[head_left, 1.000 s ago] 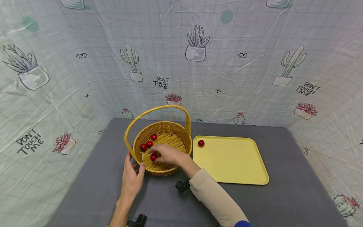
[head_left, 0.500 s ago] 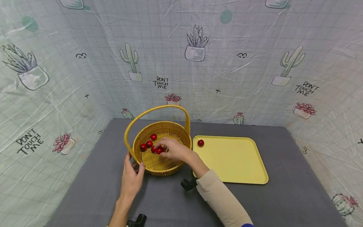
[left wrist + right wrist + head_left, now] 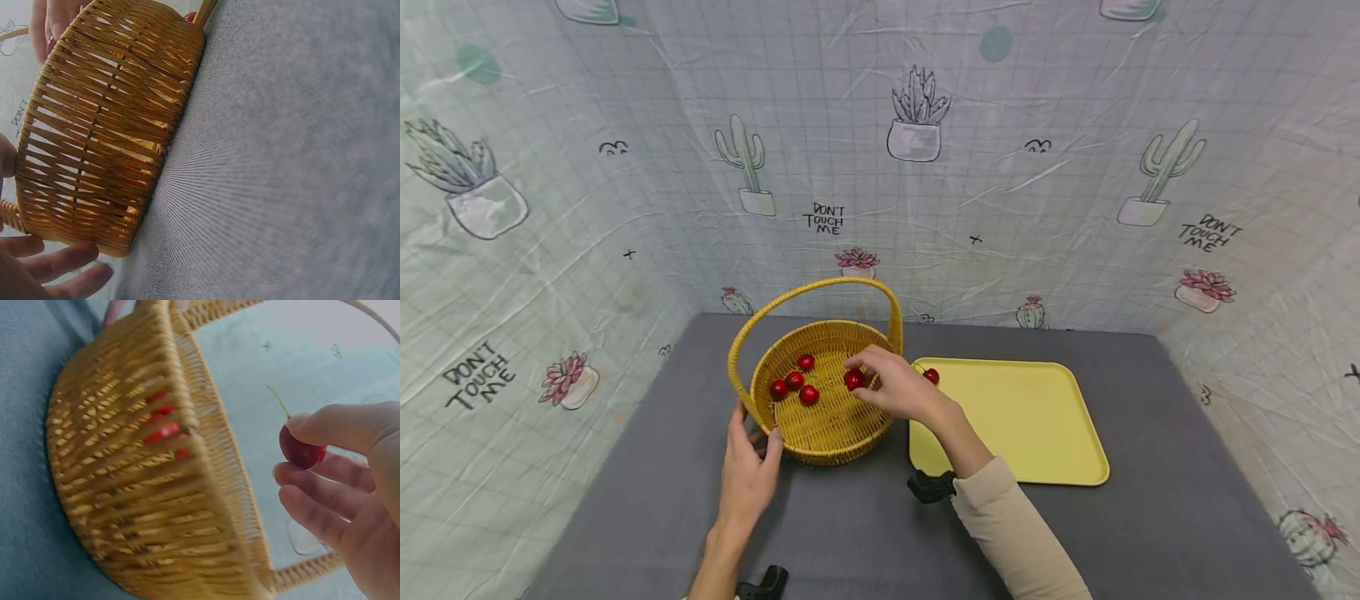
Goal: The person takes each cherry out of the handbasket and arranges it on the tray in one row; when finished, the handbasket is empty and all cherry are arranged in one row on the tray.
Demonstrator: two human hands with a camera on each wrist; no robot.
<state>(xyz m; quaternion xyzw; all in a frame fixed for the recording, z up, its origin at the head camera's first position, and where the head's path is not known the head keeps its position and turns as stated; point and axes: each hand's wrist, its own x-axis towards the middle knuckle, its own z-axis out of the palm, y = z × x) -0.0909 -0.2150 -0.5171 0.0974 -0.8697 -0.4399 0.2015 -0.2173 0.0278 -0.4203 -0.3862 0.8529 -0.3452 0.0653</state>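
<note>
A yellow wicker basket (image 3: pixel 827 454) with a tall arched handle stands on the grey table. My left hand (image 3: pixel 751 462) holds its near-left rim, thumb on the rim and fingers (image 3: pixel 69 262) against the outer weave. Between thumb and fingers, my right hand (image 3: pixel 898 383) pinches a dark red cherry (image 3: pixel 301 447) by its body, a thin green stem sticking up. That hand is over the right side of the basket, at rim height or above. Several red cherries (image 3: pixel 808 395) lie inside, toward the basket's left.
Right of the basket lies a yellow rectangular tray (image 3: pixel 1015 425). One cherry (image 3: pixel 931 376) sits in its far left corner, partly covered by my right hand in the head view. Behind the table hangs a cloth (image 3: pixel 970 192) printed with cactus drawings.
My right hand has lifted a cherry from among the others and carried it up and right toward the basket's right rim. The left hand has kept its place on the rim.
</note>
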